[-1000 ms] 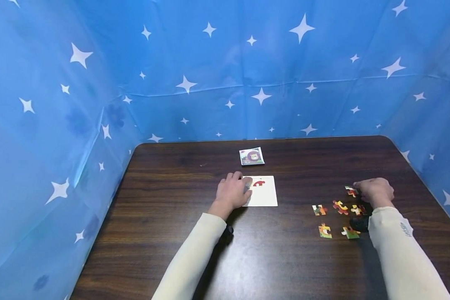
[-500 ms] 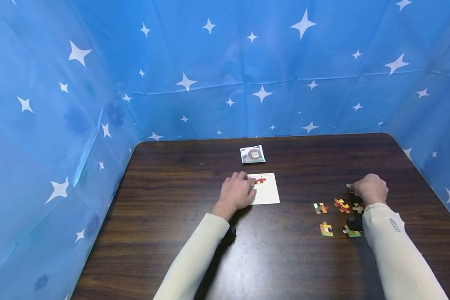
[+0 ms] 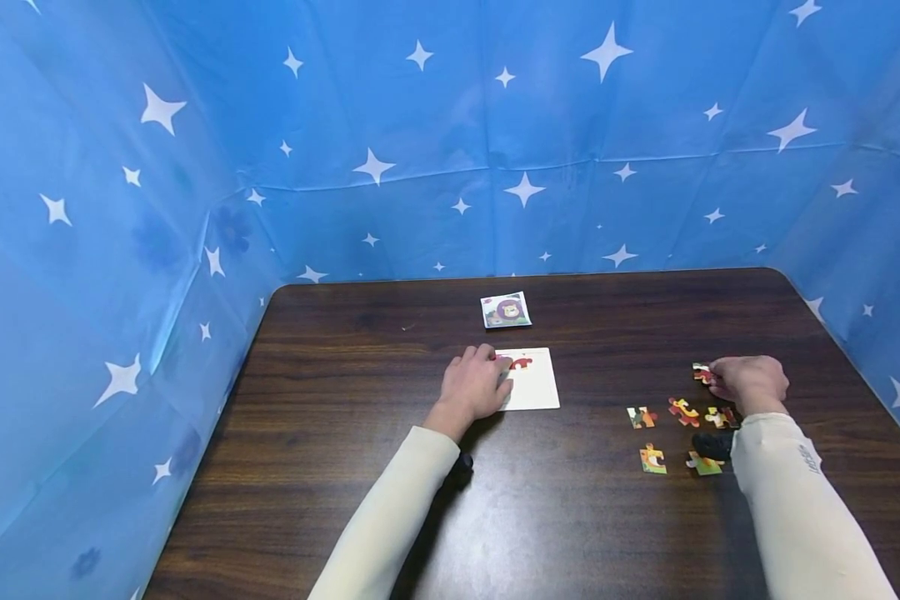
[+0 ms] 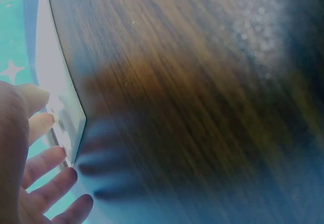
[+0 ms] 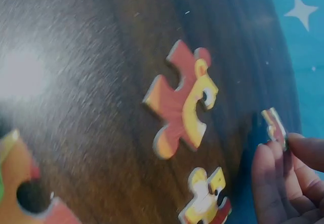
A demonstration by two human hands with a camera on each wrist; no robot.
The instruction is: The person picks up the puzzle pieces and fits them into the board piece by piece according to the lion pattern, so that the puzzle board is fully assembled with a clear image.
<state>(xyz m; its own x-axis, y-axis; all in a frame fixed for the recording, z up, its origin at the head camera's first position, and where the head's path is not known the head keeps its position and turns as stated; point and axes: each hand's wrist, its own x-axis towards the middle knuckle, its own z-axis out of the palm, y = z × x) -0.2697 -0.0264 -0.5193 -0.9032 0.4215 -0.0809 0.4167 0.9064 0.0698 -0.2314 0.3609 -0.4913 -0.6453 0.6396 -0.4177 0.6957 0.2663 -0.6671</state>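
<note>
My left hand (image 3: 471,387) lies over the left edge of a white board (image 3: 531,387), fingers spread and relaxed, near red puzzle pieces (image 3: 521,363) on its upper part. In the left wrist view, the fingertips meet the board's (image 4: 58,82) edge. At the right, my right hand (image 3: 753,382) pinches a red and white puzzle piece (image 3: 702,373) between thumb and fingers; the right wrist view shows this piece (image 5: 275,127) tilted on edge. Below that hand, several pieces lie on the table, among them a red and yellow one (image 3: 683,412).
A small lion picture card (image 3: 506,310) lies behind the board on the dark wooden table (image 3: 330,400). Other loose pieces include a corner-like one (image 3: 652,459) and a green one (image 3: 704,464) by the right wrist. Blue starry cloth (image 3: 420,125) surrounds the table's back and sides.
My right hand has turned and shifted slightly right since half a second ago, exposing the piece at its fingertips. The left hand has moved slightly right over the board since the earliest frame.
</note>
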